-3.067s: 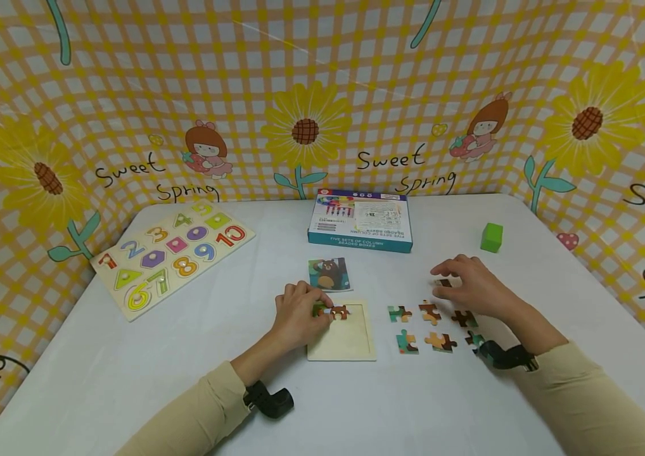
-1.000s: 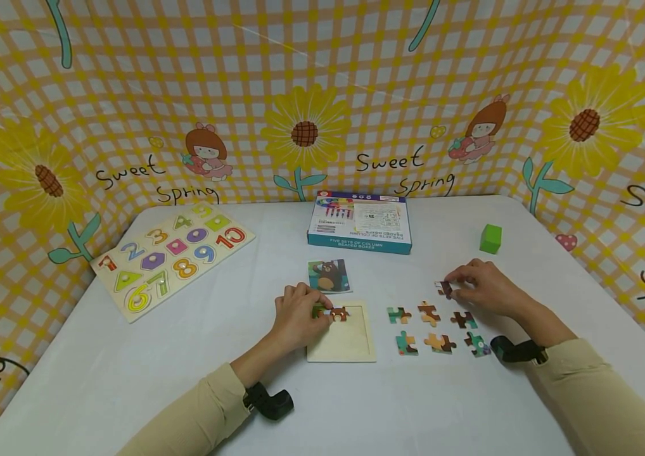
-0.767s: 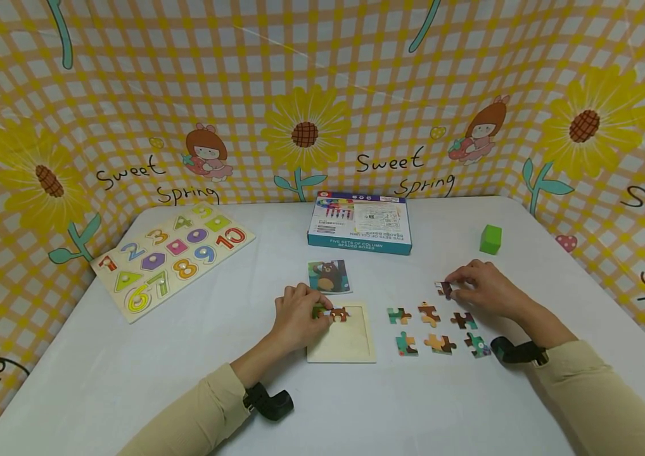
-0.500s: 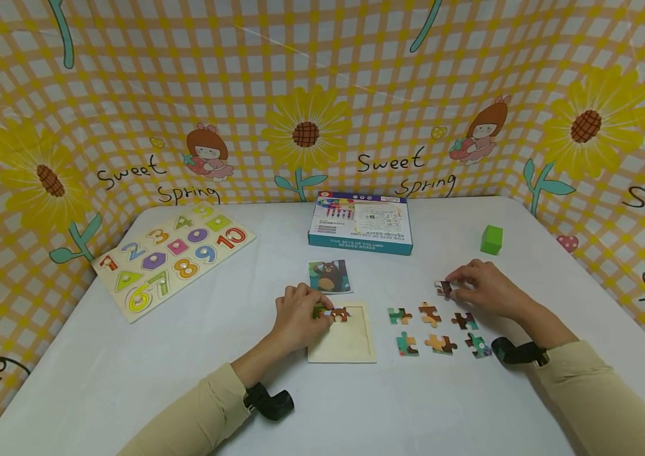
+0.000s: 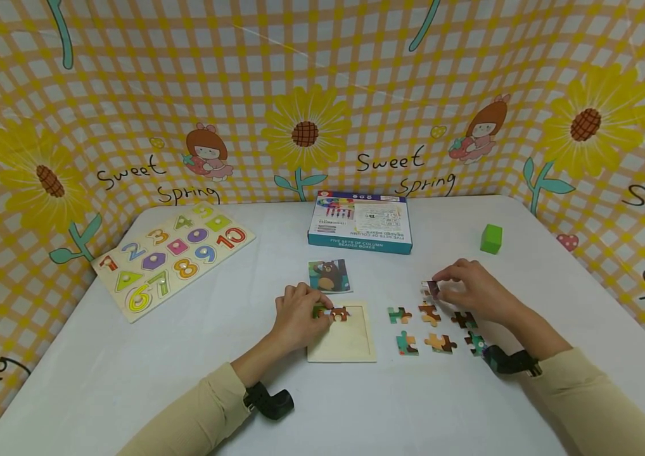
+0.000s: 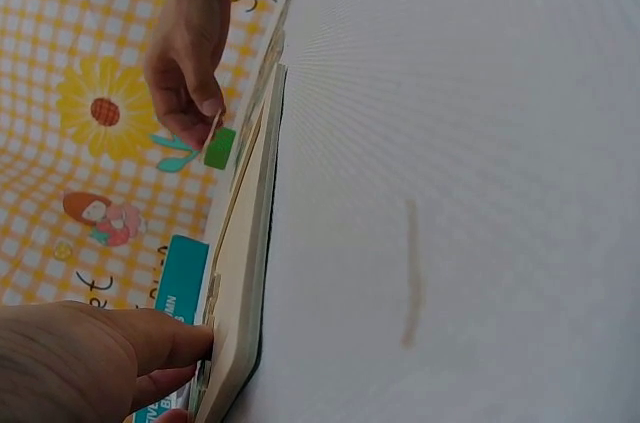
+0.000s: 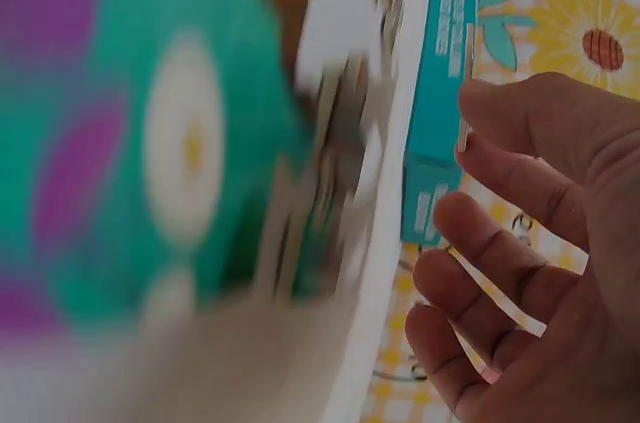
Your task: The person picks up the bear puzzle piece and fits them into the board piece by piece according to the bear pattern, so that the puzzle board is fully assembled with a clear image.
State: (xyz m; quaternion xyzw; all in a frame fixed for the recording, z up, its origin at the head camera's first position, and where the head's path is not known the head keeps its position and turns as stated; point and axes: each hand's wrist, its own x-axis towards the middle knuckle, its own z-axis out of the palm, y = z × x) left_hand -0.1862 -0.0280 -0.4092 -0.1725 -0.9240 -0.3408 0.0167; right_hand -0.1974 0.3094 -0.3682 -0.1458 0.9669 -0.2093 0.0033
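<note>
My left hand (image 5: 298, 316) rests at the upper left of a shallow wooden puzzle tray (image 5: 345, 345). Its thumb and index fingertips touch down beside the bear-face puzzle pieces (image 5: 339, 314) lying along the tray's top; the hand partly covers them. In the left wrist view, extended fingers (image 6: 175, 338) meet the tray's face. My right hand (image 5: 473, 290) pinches a brown and white puzzle piece (image 5: 428, 289) between thumb and index finger, above the loose pieces. That piece appears edge-on in the right wrist view, the other fingers loosely bent.
Several loose puzzle pieces (image 5: 441, 343) lie right of the tray. Behind it is a bear picture card (image 5: 329, 276), then a flat teal box (image 5: 359, 243). A number board (image 5: 177, 259) lies at left, a green block (image 5: 491, 239) at back right.
My right hand first hovered over the brown and white piece, then pinched it. Now it has shifted left with the piece. My left hand and the tray have stayed in place.
</note>
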